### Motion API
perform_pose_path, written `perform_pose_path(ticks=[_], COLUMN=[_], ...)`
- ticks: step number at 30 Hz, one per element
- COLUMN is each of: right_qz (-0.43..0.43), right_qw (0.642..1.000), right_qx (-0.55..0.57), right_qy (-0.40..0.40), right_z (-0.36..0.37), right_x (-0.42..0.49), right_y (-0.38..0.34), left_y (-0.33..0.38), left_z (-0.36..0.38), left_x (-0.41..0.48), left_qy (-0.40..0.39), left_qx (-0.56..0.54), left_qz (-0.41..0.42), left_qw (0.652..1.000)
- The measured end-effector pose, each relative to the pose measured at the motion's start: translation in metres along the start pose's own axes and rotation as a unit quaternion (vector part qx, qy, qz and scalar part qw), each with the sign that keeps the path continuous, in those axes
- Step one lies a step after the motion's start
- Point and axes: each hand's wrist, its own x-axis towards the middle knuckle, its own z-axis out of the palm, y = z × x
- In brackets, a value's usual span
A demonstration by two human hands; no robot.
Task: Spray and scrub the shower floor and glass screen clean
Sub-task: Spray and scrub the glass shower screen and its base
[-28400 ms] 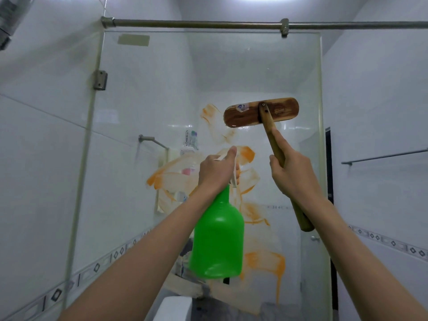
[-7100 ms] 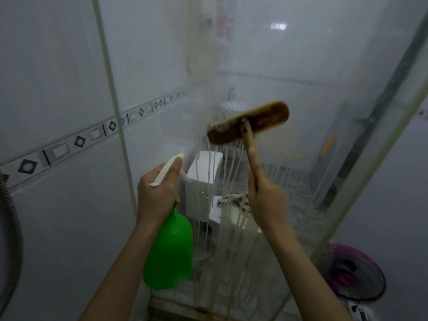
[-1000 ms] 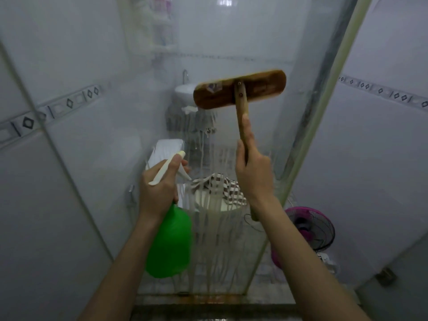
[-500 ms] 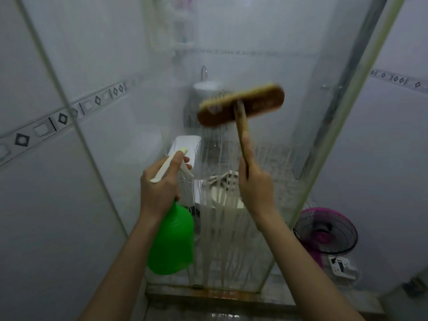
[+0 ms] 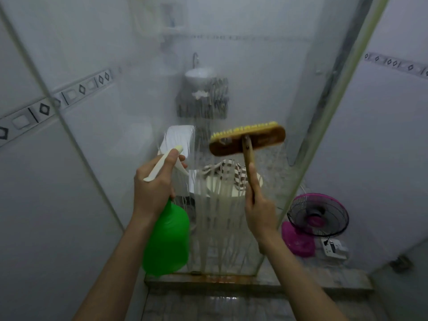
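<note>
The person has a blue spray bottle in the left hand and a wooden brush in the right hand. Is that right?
Almost. The spray bottle is green, not blue. The head view shows the left hand gripping it by the trigger top, and the right hand holds the wooden brush, just as you said.

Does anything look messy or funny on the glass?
Yes. Pale, milky streaks run down the glass below the brush, like dripping soapy water. An orange-brown stain also lines the ledge under the glass; it looks like rust or leftover grime.
</note>
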Motion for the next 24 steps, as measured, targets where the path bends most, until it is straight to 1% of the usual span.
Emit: perform_pose_path(ticks=[1, 2, 4, 6, 8, 10, 13, 15, 17, 21, 22, 24], right_qz=[0.039, 0.06, 0.061, 0.03, 0.003, 0.023, 0.068, 0.084, 0.066, 0.012, 0.016, 0.044], right_qw=[0.999, 0.997, 0.994, 0.991, 0.986, 0.987, 0.994, 0.995, 0.996, 0.992, 0.991, 0.991], right_qx=[0.024, 0.046, 0.078, 0.077, 0.081, 0.08, 0.066, 0.06, 0.054, 0.062, 0.059, 0.065], right_qy=[-0.021, -0.022, 0.038, 0.107, 0.147, 0.136, 0.058, 0.014, 0.025, 0.109, 0.122, 0.11], right_z=[-0.001, -0.004, -0.014, -0.033, -0.047, -0.044, -0.023, -0.024, -0.041, -0.071, -0.069, -0.053], right_x=[-0.021, -0.032, -0.009, 0.045, 0.082, 0.069, -0.009, -0.031, -0.005, 0.07, 0.071, 0.041], right_y=[0.007, 0.01, 0.005, -0.011, -0.018, -0.009, 0.028, 0.036, 0.026, 0.006, 0.008, 0.021], left_y=[-0.001, -0.001, -0.002, -0.005, -0.008, -0.009, -0.007, -0.008, -0.008, -0.003, -0.002, -0.001], left_z=[0.002, 0.004, 0.008, 0.014, 0.022, 0.031, 0.044, 0.052, 0.06, 0.073, 0.075, 0.078], left_x=[-0.002, -0.003, -0.005, -0.006, -0.007, -0.008, -0.007, -0.006, -0.004, -0.004, -0.005, -0.005], left_qy=[-0.003, -0.007, -0.014, -0.02, -0.03, -0.046, -0.063, -0.072, -0.076, -0.086, -0.092, -0.099], left_qx=[-0.002, -0.007, -0.016, -0.016, -0.007, -0.006, -0.024, -0.03, -0.038, -0.037, -0.039, -0.052], left_qz=[0.0, -0.001, -0.005, -0.008, -0.006, -0.004, 0.003, 0.003, 0.001, 0.002, 0.004, 0.009], left_qw=[1.0, 1.0, 1.0, 1.0, 1.0, 0.999, 0.998, 0.997, 0.996, 0.996, 0.995, 0.994])
